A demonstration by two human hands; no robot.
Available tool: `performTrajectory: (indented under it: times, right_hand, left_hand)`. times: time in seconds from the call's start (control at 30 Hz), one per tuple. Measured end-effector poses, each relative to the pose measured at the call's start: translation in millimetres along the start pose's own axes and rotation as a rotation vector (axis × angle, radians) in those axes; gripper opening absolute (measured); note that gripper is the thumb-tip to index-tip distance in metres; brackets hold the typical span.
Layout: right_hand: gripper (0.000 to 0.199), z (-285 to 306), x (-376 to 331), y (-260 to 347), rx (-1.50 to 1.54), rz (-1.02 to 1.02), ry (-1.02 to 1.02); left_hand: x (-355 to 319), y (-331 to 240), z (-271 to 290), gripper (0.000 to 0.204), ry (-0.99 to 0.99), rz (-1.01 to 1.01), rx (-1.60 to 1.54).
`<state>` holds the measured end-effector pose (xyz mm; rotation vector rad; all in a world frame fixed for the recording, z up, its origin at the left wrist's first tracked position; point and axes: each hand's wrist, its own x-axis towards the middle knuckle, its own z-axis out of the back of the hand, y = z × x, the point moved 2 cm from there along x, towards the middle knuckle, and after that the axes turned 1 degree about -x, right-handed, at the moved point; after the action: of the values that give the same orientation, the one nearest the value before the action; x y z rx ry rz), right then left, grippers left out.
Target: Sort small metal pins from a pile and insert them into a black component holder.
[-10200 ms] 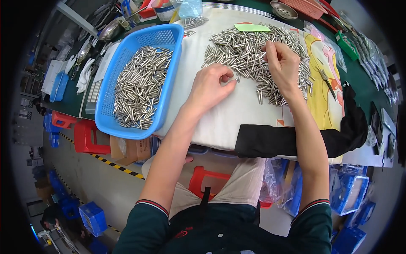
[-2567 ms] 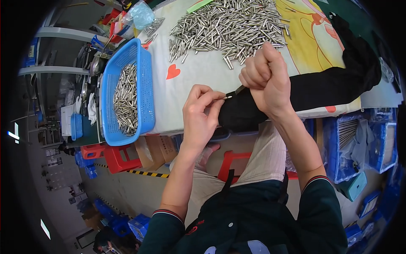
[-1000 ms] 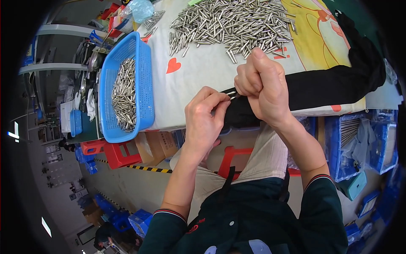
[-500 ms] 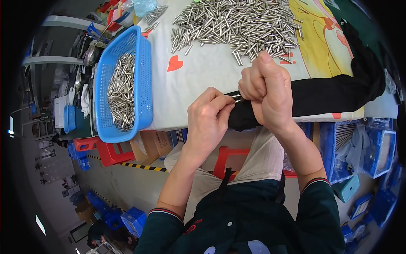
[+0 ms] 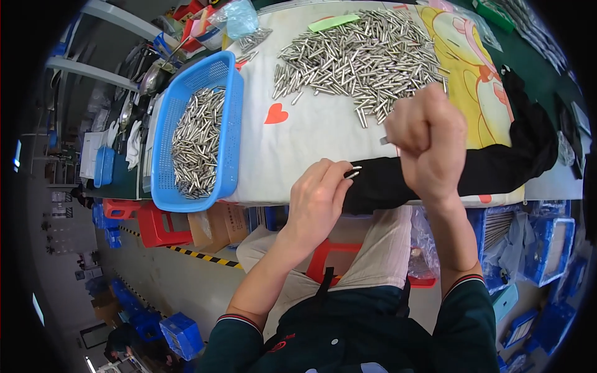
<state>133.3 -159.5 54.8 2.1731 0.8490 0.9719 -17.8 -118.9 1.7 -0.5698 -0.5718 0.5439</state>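
Note:
My left hand (image 5: 317, 193) is closed, pinching a couple of slim metal pins (image 5: 353, 172) between thumb and fingers, their ends sticking out to the right. My right hand (image 5: 433, 140) is a fist raised over a strip of black cloth (image 5: 379, 181). A short grey metal end (image 5: 384, 140) pokes out of its left side; the rest is hidden in the fingers. The cloth lies along the table's near edge, beneath both hands. Beyond them spreads a large heap of shiny metal pins (image 5: 367, 59). More pins (image 5: 198, 140) fill part of a blue plastic basket (image 5: 232, 140) at left.
A patterned white and yellow cloth (image 5: 264, 152) covers the table. On the heap's far side lies a green strip (image 5: 334, 23). Plastic bags (image 5: 241, 22) sit at the back left. Red stools (image 5: 160, 227) and blue crates (image 5: 550, 252) stand below the table edge.
The view has shifted, so the table sits lower and further right. My right hand has moved away from my left, and a metal end now shows at its fist. The left keeps pinching the pins.

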Motion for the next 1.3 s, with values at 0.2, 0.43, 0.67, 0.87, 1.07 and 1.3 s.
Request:
performTrajectory:
  times: [0.2, 0.43, 0.67, 0.87, 1.07, 1.3]
  right_hand:
    - [0.041, 18.1, 84.8, 2.9, -0.376, 0.611, -0.098]
    - [0.042, 47.5, 72.1, -27.6, -0.695, 0.636, -0.181]
    - [0.042, 44.9, 70.2, -28.7, -0.693, 0.697, -0.152]
    - [0.042, 45.1, 69.0, -25.9, -0.726, 0.706, -0.171]
    - [0.042, 50.0, 71.3, -27.0, -0.76, 0.68, -0.208]
    - [0.041, 54.0, 71.2, -29.3, -0.827, 0.698, -0.165]
  left_hand:
    - [7.9, 0.1, -2.1, 0.015, -0.01, -0.14, 0.138]
    - [23.0, 16.4, -1.1, 0.011, -0.109, -0.123, 0.198]
    - [45.0, 36.5, 8.2, 0.006, -0.054, -0.042, 0.35]
    - [56.5, 60.3, 38.2, 0.009, -0.157, 0.087, 0.415]
    - [91.4, 60.4, 21.4, 0.033, -0.141, -0.083, 0.309]
    - [92.8, 51.9, -10.4, 0.053, 0.133, -0.197, 0.364]
